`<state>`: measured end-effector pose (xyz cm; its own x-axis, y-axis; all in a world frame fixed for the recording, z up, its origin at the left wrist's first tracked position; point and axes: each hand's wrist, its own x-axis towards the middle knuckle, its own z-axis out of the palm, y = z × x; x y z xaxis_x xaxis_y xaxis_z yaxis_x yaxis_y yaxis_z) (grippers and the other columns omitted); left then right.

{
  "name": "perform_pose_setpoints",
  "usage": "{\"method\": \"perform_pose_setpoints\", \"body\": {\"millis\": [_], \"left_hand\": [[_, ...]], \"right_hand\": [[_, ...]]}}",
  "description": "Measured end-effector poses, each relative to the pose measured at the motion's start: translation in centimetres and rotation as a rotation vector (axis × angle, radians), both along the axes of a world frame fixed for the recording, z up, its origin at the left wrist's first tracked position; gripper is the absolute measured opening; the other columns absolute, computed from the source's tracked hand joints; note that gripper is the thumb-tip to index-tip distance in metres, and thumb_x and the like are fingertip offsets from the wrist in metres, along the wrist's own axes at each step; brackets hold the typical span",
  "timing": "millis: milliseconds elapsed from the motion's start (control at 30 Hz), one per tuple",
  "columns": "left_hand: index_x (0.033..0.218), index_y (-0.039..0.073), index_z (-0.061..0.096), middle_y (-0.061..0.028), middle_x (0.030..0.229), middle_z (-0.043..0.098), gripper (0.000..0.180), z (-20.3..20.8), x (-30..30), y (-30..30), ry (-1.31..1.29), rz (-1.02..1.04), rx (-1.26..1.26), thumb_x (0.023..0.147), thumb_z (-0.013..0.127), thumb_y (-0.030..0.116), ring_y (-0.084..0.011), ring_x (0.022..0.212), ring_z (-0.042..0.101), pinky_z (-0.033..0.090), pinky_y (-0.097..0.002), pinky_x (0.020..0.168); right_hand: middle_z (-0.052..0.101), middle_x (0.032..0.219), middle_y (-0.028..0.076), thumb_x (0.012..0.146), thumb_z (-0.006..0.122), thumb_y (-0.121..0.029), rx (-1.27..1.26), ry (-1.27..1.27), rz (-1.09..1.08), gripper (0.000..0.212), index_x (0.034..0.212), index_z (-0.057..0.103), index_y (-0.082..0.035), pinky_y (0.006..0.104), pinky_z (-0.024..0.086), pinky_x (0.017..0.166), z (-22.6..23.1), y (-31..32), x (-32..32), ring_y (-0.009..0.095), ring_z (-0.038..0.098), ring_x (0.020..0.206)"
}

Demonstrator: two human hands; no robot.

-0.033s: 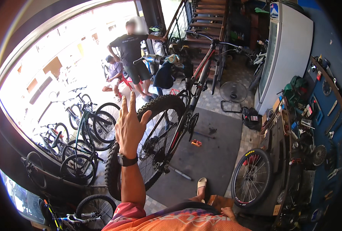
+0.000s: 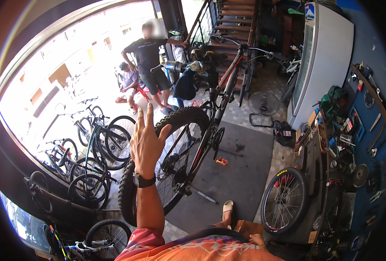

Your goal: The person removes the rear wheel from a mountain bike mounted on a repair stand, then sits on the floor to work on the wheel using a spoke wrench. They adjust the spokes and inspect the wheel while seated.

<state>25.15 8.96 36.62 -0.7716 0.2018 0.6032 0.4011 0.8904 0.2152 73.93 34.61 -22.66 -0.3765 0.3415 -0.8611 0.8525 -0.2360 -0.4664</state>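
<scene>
My left hand (image 2: 148, 141) is raised with its fingers stretched out, in front of the knobby rear tyre (image 2: 188, 114) of a mountain bike (image 2: 227, 89). Whether the palm touches the tyre is hidden. The bike is held up off the floor, apparently by a stand partly covered by cloths (image 2: 185, 85). A dark watch (image 2: 143, 180) is strapped round my left wrist. Low in the picture, my right hand (image 2: 258, 241) hangs beside my orange shirt (image 2: 210, 248). Its fingers are too small and partly hidden to read.
A loose wheel (image 2: 284, 201) leans against the workbench (image 2: 308, 182) at right, with tools on the blue wall. A small red-orange item (image 2: 221, 161) lies on the dark mat (image 2: 245, 187). Several bicycles (image 2: 91, 161) stand at left. Two people (image 2: 147, 61) are near the stairs (image 2: 233, 26).
</scene>
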Motion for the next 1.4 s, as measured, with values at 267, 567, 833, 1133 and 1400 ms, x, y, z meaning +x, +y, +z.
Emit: {"method": "perform_pose_setpoints", "body": {"millis": [267, 567, 833, 1133, 1400], "left_hand": [[0.171, 0.020, 0.013, -0.0270, 0.162, 0.042, 0.104, -0.1, -0.7, -0.1, 0.046, -0.059, 0.094, 0.093, 0.077, 0.043, -0.0465, 0.137, 0.056, 0.055, -0.0511, 0.099], [0.172, 0.020, 0.002, -0.0305, 0.162, 0.032, 0.117, 0.7, -1.9, 1.1, 0.250, -0.122, 0.298, 0.088, 0.082, 0.039, -0.0528, 0.131, 0.057, 0.057, -0.0558, 0.095], [0.172, 0.019, 0.002, -0.0308, 0.157, 0.036, 0.115, 0.9, -1.3, 0.8, 0.122, -0.133, 0.382, 0.089, 0.081, 0.033, -0.0526, 0.129, 0.058, 0.057, -0.0543, 0.095], [0.171, 0.027, 0.020, -0.0276, 0.167, 0.019, 0.105, 0.3, -1.0, -0.5, 0.187, -0.136, 0.308, 0.088, 0.084, 0.039, -0.0506, 0.145, 0.043, 0.049, -0.0559, 0.109], [0.166, 0.030, 0.036, -0.0258, 0.168, 0.018, 0.096, -0.2, -1.2, -0.4, 0.209, -0.083, 0.272, 0.085, 0.086, 0.039, -0.0493, 0.153, 0.030, 0.043, -0.0575, 0.116]], "right_hand": [[0.077, 0.111, 0.018, 0.104, 0.066, -0.038, 0.025, -0.100, 0.022, 0.045, 0.127, 0.067, 0.001, 0.0377, 0.063, 0.069, -0.1, 1.4, -1.3, 0.026, 0.077, 0.086], [0.076, 0.096, 0.011, 0.102, 0.069, -0.036, -0.007, 0.031, -0.033, 0.039, 0.119, 0.069, 0.000, 0.0349, 0.058, 0.062, -1.1, 0.7, -2.7, 0.020, 0.074, 0.073], [0.074, 0.078, 0.009, 0.097, 0.073, -0.035, 0.155, 0.003, 0.188, 0.036, 0.094, 0.078, 0.000, 0.0367, 0.057, 0.058, 1.4, -0.3, 0.8, 0.021, 0.071, 0.065], [0.078, 0.105, 0.015, 0.103, 0.066, -0.040, 0.016, -0.075, 0.049, 0.045, 0.121, 0.072, 0.000, 0.0379, 0.060, 0.074, 1.6, 0.8, -2.2, 0.025, 0.076, 0.086], [0.076, 0.111, 0.016, 0.105, 0.065, -0.039, 0.064, 0.108, 0.071, 0.047, 0.130, 0.065, 0.001, 0.0369, 0.060, 0.071, 0.9, 2.0, -4.6, 0.024, 0.077, 0.087]]}}
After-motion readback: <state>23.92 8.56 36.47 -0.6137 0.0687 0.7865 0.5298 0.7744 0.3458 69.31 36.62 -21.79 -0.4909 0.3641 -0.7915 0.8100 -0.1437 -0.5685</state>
